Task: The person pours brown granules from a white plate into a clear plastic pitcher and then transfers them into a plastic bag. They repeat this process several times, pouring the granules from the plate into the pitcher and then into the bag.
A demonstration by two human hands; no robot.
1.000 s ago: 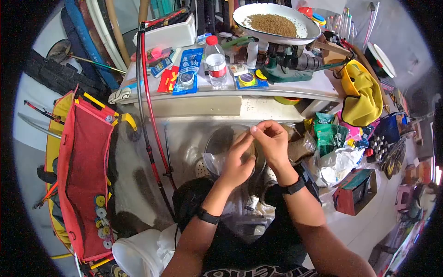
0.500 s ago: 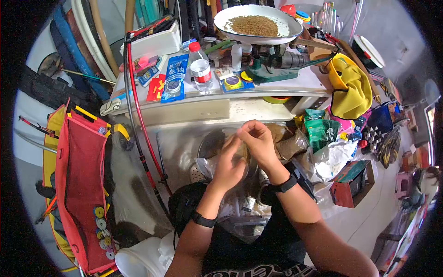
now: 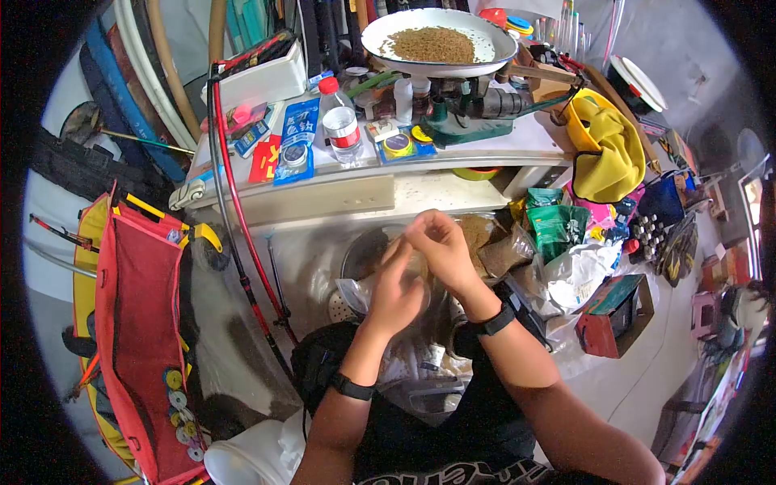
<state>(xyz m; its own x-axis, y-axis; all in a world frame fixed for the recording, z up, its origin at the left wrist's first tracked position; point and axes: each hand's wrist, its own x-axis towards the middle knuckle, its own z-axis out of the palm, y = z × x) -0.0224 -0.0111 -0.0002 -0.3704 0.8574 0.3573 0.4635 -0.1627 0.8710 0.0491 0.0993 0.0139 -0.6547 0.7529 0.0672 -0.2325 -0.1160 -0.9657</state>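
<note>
My left hand (image 3: 396, 289) and my right hand (image 3: 446, 252) meet in front of the bench, fingertips pinched close together. Whatever lies between the fingers is too small or hidden to make out. Below the hands is a dark round bowl (image 3: 363, 257), partly covered by my left hand, with a whitish plastic bag (image 3: 352, 293) beside it. To the right of my right hand sits a clear bag of brown grains (image 3: 507, 252).
On the bench (image 3: 517, 151) stand a water bottle (image 3: 340, 121) and a scale (image 3: 465, 121) carrying a white pan of pellets (image 3: 505, 52). Red and black rods (image 3: 234, 194) lean at left, near an open red bag (image 3: 141, 315). Green pouches (image 3: 558, 229) and a cardboard box (image 3: 606, 323) lie right.
The whole view has shifted slightly, so the bench items appear a little to the left. Both hands stay together in nearly the same pinched pose.
</note>
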